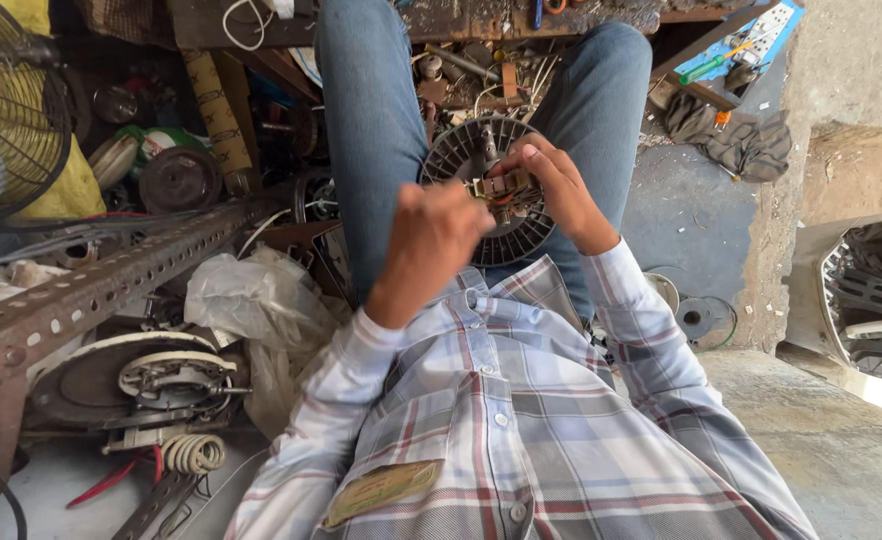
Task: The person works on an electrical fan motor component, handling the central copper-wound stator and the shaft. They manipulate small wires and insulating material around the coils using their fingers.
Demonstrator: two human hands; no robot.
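Observation:
A round grey finned motor part [461, 155] rests on my lap between my knees. My right hand [551, 185] grips a small brownish electrical piece with copper windings [501, 188] at the middle of the disc. My left hand [436, 235] is closed in a fist just left of that piece, fingers curled onto it or onto something thin I cannot make out. I sit in blue jeans and a plaid shirt.
A perforated rusty angle bar [91, 290] runs across the left. Below it lie a motor stator with coiled wire [161, 385] and crumpled plastic [251, 295]. A fan cage [6, 110] stands at far left. Tools lie on a blue board [736, 45] at top right.

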